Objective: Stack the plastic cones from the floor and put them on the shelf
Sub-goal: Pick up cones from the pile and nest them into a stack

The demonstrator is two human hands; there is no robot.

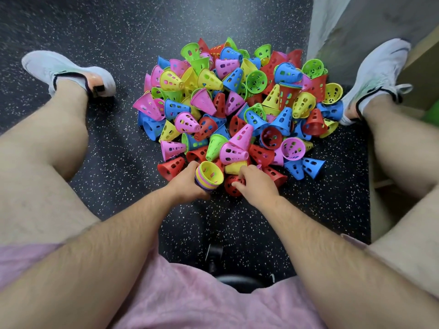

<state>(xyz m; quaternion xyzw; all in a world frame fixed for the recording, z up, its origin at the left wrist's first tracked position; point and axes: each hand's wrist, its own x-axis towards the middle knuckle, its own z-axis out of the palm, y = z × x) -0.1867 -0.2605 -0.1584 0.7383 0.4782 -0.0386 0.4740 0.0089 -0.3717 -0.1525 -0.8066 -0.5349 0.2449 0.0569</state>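
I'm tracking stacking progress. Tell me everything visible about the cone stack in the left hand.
The cone stack is short and made of perforated plastic. A yellow cone sits innermost, its open wide end tilted toward the camera, with pinkish and purple rims layered around it. The left hand grips its side at the near edge of the floor pile. Its narrow end is hidden.

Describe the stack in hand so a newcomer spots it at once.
Find the pile of coloured cones on the speckled floor between the white shoes. At its near edge the left hand grips a short nested stack. Unlike the loose cones around it, it shows layered rims around a yellow mouth.
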